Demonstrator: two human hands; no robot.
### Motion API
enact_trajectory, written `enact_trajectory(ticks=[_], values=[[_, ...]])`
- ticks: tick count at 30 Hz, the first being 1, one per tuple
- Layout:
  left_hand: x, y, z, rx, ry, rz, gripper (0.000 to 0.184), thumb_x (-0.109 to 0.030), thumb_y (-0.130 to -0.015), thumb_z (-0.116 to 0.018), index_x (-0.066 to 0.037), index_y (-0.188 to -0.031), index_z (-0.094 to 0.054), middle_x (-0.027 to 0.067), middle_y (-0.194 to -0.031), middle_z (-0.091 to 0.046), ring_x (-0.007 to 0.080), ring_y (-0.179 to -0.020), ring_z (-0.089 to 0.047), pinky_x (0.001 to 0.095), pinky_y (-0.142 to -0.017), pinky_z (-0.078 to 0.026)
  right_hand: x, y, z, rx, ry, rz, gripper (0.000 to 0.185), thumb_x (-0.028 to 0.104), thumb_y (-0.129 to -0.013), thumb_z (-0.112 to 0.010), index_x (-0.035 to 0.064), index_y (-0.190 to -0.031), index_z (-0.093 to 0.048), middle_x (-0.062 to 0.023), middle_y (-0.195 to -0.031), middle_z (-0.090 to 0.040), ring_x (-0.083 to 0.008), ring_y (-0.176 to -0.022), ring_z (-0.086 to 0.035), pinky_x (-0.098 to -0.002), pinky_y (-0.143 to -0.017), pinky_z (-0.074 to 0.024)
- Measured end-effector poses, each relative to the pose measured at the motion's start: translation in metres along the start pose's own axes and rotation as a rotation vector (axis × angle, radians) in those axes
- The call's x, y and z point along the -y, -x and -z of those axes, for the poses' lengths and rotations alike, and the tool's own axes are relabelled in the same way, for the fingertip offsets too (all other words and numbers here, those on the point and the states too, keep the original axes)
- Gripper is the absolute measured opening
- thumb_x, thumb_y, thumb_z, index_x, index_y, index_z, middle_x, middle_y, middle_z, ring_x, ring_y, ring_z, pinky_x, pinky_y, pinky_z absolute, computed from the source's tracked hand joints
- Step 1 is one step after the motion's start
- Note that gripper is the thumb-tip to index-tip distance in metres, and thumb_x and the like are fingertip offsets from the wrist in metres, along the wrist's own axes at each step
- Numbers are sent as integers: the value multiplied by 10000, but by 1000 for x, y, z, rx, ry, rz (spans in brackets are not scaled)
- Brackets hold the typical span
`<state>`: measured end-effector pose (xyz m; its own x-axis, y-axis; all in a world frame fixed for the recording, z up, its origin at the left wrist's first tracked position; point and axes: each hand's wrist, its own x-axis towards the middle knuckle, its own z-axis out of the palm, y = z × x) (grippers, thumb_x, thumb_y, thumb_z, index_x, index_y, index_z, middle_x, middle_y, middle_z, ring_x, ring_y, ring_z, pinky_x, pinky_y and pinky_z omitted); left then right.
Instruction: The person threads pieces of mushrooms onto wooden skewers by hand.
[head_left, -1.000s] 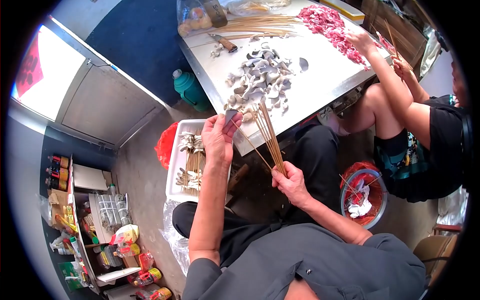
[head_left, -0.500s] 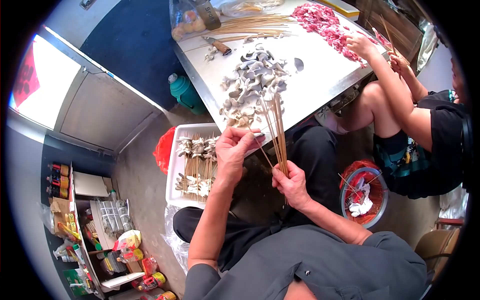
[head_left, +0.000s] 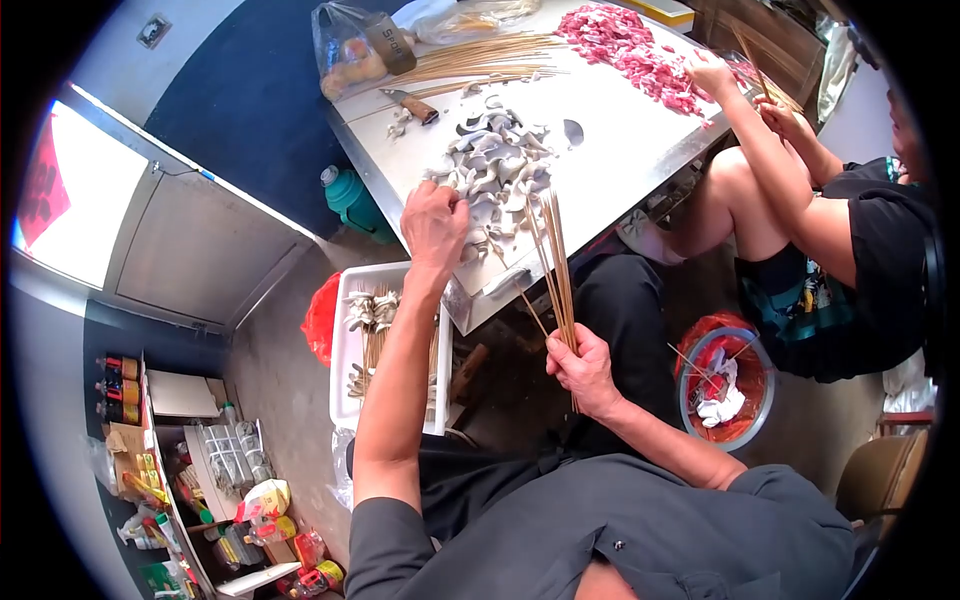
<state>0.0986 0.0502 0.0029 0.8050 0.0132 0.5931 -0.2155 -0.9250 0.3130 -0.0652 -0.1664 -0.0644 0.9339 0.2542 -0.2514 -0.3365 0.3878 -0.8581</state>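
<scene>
My right hand [head_left: 585,372] is closed around a bundle of thin bamboo skewers [head_left: 560,270], their upper ends fanning out. One skewer leans left of the bundle and carries a grey-white mushroom piece [head_left: 507,281] near its tip. My left hand [head_left: 436,228] is at the left edge of a pile of torn oyster mushrooms [head_left: 500,155] on the table; its fingers are curled, and whatever is between them is hidden. Below my left forearm, a white tray [head_left: 340,345] holds skewers threaded with mushroom pieces, partly covered by the arm.
The white table [head_left: 620,160] also bears loose skewers [head_left: 480,55], a wooden-handled knife [head_left: 412,106], a bag [head_left: 350,60] and raw meat pieces [head_left: 625,55]. A co-worker [head_left: 820,230] sits at right, holding skewers. A lined bucket [head_left: 765,385] and teal flask [head_left: 352,200] stand on the floor.
My left hand has left the skewer tip and moved up and left to the mushroom pile. The mushroom piece stays on the leaning skewer. My right hand keeps its hold on the bundle.
</scene>
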Motion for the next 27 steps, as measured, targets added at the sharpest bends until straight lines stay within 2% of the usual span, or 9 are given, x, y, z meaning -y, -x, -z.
enact_trajectory(ticks=[2, 5, 6, 9, 10, 12, 17, 25, 27], values=[[-2, 3, 8, -67, -9, -53, 149, -163, -745, -647, -18, -777, -662, 117, -769, -611, 259, -734, -607, 357, -676, -472, 1, -1, 1, 1, 2, 5, 104, 150, -933, -588, 61, -902, -545, 8, -621, -541, -31, -474, -408, -183, -430, -315], [-3, 14, 21, -31, 356, 191, 122, -122, -798, -687, -15, -787, -628, 58, -696, -637, 131, -642, -609, 244, -608, -463, 1, -2, 0, 14, 4, 8, 105, 150, -934, -587, 60, -901, -544, 9, -622, -542, -32, -477, -410, -185, -434, -318], [-1, 19, 24, -33, 352, 193, 122, -122, -798, -687, -15, -787, -628, 58, -696, -637, 131, -642, -609, 244, -608, -463, 1, -2, 0, 20, 5, 10, 105, 150, -935, -586, 60, -901, -544, 10, -623, -541, -32, -478, -410, -186, -435, -318], [-15, 34, 40, 69, 999, 558, 106, -30, -829, -687, 6, -888, -606, 59, -772, -634, 163, -713, -662, 235, -683, -527, 2, 0, -1, 46, 5, 19, 103, 150, -938, -583, 60, -903, -545, 12, -626, -539, -32, -486, -414, -185, -445, -325], [-16, 39, 42, 69, 998, 559, 106, -30, -829, -687, 6, -888, -606, 59, -772, -634, 163, -713, -662, 235, -683, -527, 2, 0, -1, 47, 5, 18, 103, 150, -938, -583, 60, -903, -545, 12, -626, -539, -32, -486, -414, -185, -445, -325], [-17, 46, 45, 34, 1265, 662, 121, -39, -838, -684, 16, -911, -605, 78, -802, -633, 198, -724, -677, 299, -725, -566, 2, 3, -2, 75, 14, 28, 103, 151, -940, -581, 62, -904, -545, 16, -630, -540, -31, -503, -426, -182, -457, -335], [-10, 57, 46, 37, 1479, 676, 117, 10, -861, -623, 29, -976, -613, 117, -900, -647, 234, -835, -662, 384, -782, -574, -4, 7, -5, 119, 55, 47, 98, 151, -938, -582, 64, -918, -542, 15, -633, -542, -28, -492, -417, -176, -445, -317], [-19, 66, 50, -53, 1601, 727, 115, 30, -845, -635, 27, -954, -596, 122, -904, -651, 239, -811, -673, 361, -790, -573, -7, 10, -6, 144, 107, 89, 85, 139, -935, -582, 66, -932, -538, 12, -629, -540, -26, -464, -392, -172, -418, -287], [-20, 67, 51, -79, 1601, 718, 107, 33, -846, -636, 22, -945, -595, 121, -906, -649, 234, -813, -671, 351, -795, -571, -3, 12, -6, 140, 132, 40, 106, 145, -932, -582, 55, -888, -548, 20, -635, -546, -37, -542, -465, -192, -498, -367]])
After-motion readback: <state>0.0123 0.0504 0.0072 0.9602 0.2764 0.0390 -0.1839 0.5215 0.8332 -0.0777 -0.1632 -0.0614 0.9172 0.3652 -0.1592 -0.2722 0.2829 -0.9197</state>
